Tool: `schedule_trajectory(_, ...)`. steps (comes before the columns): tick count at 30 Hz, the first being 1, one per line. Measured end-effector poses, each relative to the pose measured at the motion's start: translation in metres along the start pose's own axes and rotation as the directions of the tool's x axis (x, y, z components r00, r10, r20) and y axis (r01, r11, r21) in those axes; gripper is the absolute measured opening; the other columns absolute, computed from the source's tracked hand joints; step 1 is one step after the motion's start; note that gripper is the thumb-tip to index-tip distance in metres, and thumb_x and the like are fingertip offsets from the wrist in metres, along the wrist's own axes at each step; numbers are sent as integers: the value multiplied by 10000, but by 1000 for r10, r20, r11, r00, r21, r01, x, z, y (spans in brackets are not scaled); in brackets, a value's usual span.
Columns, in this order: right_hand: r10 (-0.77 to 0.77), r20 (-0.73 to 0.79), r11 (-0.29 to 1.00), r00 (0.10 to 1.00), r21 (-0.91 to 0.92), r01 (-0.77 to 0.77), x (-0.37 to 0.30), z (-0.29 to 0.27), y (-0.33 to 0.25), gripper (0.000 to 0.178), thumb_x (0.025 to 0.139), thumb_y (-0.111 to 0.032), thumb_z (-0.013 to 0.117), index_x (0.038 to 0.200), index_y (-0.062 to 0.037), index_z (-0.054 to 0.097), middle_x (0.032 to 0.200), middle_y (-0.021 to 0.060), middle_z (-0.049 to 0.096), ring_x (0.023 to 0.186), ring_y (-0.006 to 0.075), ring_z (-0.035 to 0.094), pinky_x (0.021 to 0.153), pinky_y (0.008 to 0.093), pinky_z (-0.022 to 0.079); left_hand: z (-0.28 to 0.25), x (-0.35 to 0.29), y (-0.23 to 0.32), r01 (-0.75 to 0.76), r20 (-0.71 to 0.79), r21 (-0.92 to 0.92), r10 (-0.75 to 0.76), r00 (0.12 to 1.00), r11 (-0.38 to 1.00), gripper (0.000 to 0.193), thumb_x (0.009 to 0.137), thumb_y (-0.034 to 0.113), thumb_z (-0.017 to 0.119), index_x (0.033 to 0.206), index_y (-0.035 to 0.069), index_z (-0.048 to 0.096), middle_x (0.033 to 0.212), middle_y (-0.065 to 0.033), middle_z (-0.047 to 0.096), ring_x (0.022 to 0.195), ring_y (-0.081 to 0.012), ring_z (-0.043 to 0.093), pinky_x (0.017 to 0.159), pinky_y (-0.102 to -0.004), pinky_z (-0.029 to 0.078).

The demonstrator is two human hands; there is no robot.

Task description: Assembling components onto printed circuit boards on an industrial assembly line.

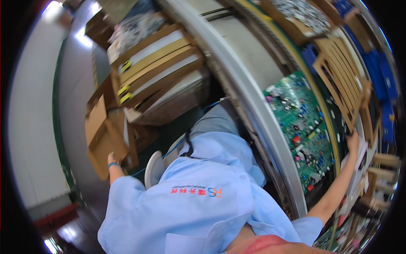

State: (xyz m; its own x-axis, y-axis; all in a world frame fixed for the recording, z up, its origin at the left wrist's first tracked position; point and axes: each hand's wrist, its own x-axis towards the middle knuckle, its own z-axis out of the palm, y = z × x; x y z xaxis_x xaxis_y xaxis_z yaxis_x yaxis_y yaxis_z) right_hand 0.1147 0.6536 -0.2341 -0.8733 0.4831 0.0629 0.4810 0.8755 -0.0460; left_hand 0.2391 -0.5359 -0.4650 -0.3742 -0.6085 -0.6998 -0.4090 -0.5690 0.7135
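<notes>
My right hand (352, 142) reaches far out to the right and grips the lower end of a slatted brown cardboard divider (338, 72), which stands tilted beyond the conveyor. On the other side, my left hand (112, 160), with a blue wrist strap, is at the edge of an open brown cardboard box (108, 139). Its thumb shows and the other fingers are mostly hidden; it appears closed on the box's edge. Between my arms, green circuit boards (302, 122) full of small components lie on the conveyor line.
A metal rail (249, 89) runs along the conveyor beside my legs. At the left stands a large carton (156, 59) with cardboard dividers inside and clear plastic bags on top. Blue bins (385, 80) line the far right. A box of small silvery parts (302, 15) sits at the top. A white chair (154, 169) is beside me.
</notes>
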Motion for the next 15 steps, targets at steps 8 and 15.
schedule_trajectory(8,43,-79,997,996,-64,-48,-22,-32,-37,381,737,-78,666,1100,-31,559,1068,227,611,1047,405,562,875,475,458,262,-75,210,-381,-115,915,991,62,130,621,781,285,681,1242,-98,518,1183,-236,597,1021,-271,610,877,-426,485)
schedule_trajectory(15,353,-122,928,928,-85,-364,-31,-62,-69,312,819,-165,611,1113,-65,577,1092,192,630,1030,371,590,856,450,479,611,-365,141,-947,820,-290,547,-172,137,375,901,47,548,1267,-35,543,1214,-108,601,1138,-203,551,984,-324,421)
